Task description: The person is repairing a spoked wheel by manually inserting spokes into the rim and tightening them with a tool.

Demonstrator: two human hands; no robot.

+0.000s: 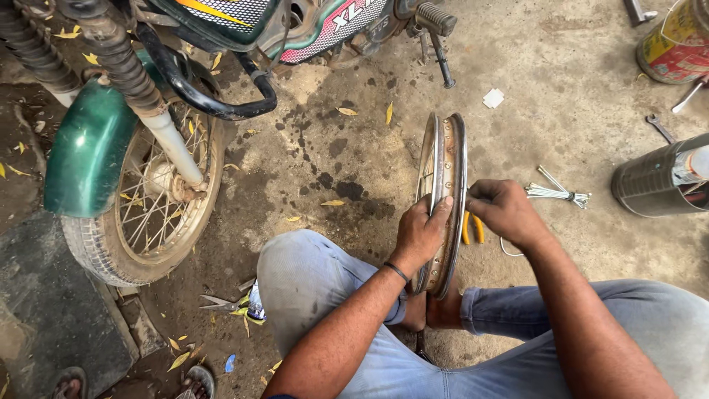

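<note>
A bare, rusty chromed steel wheel rim (445, 199) stands upright on edge on the stained concrete floor (561, 111), between the knees of a seated person in light blue jeans. Seen nearly edge-on, it shows a shiny outer lip on each side and a brown, pitted inner channel with a row of spoke holes; thin spokes seem to run behind its left lip, though the angle makes that hard to confirm. The left hand (421, 236) is wrapped around the rim's near left edge, thumb laid across the channel, fingers curled behind and closed firmly on the metal. The right hand (506, 210) is bunched into a tight pinch against the rim's right lip; whether it grips something small there cannot be told.

Just behind the right hand, yellow-handled pliers (473, 227) lie on the floor, and a tied bundle of silver wire spokes (557, 192) lies near. A parked motorcycle's spoked front wheel (148, 214) with a green mudguard (88, 148) stands well to the left.
</note>
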